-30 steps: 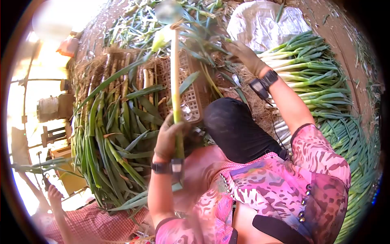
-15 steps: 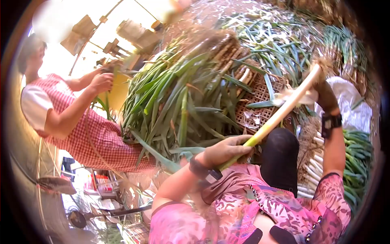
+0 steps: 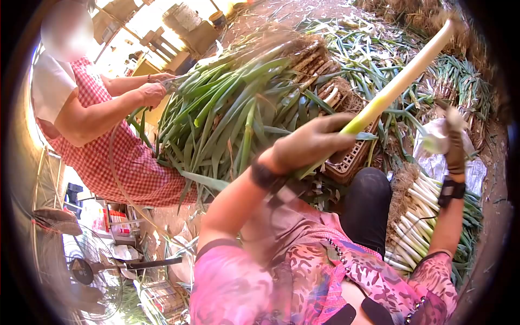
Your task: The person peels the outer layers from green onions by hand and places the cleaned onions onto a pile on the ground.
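My left hand [image 3: 313,142], in a brown glove, is closed around the green part of a long leek [image 3: 403,81]. The leek slants up to the right, its pale root end near the top edge. Over to the right, my gloved right hand [image 3: 455,143] is away from the leek, its fingers blurred but closed on a pale green peeled leaf [image 3: 433,143]. Under my right forearm lies a row of white-stemmed leeks [image 3: 414,230] with roots pointing left. A big heap of untrimmed leeks [image 3: 216,127] stands left of my left hand.
A brown plastic crate [image 3: 352,162] sits beyond my knee [image 3: 369,197]. Cut leaves [image 3: 357,49] litter the ground behind. A white sack [image 3: 476,170] lies at the right. At the left stands a person in a checked apron [image 3: 127,173], hands at the heap's edge. A fan [image 3: 84,271] is lower left.
My left hand has risen with the leek, which now points higher. My right hand has moved away from the root end, to the right and down. The other person's hands have shifted right, to the heap.
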Demonstrator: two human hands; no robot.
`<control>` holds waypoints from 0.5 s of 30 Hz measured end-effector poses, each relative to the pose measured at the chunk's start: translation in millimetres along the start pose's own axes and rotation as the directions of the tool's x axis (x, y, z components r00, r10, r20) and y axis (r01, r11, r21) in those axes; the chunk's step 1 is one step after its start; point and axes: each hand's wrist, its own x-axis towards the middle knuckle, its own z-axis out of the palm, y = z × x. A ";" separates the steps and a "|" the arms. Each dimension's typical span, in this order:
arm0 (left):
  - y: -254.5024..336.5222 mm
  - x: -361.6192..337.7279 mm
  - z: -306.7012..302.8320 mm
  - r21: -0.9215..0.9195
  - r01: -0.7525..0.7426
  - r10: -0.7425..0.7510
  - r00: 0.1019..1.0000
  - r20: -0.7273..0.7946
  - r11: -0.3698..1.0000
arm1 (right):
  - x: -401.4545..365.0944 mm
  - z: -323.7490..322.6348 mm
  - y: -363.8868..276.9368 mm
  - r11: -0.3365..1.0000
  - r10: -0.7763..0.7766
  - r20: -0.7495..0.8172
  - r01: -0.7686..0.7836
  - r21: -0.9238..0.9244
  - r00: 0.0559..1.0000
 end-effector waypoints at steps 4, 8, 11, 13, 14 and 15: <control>34.0 47.9 19.9 0.020 -0.196 0.195 0.979 0.052 0.980 | -14.0 201.5 -53.8 0.982 0.147 0.660 -0.031 -0.184 0.737; 74.4 59.1 -4.1 0.052 -0.390 0.393 0.918 -0.060 0.919 | -25.4 263.8 -48.8 0.962 0.265 0.819 -0.086 -0.258 0.508; 103.7 42.6 -23.2 0.064 -0.431 0.433 0.867 -0.247 0.900 | -29.0 242.4 -23.4 0.849 0.462 0.771 0.030 -0.527 0.439; 100.0 39.0 -75.2 0.643 -0.395 0.598 0.792 -0.123 0.656 | -31.9 216.0 10.6 0.791 0.584 0.745 -0.020 -0.611 0.323; 98.3 38.2 -87.1 0.744 -0.365 0.627 0.773 -0.092 0.560 | -22.5 208.6 5.8 0.717 0.649 0.701 0.069 -0.694 0.296; 96.6 37.5 -99.1 0.830 -0.327 0.656 0.753 -0.061 0.453 | -13.0 201.2 0.9 0.633 0.710 0.651 0.163 -0.757 0.267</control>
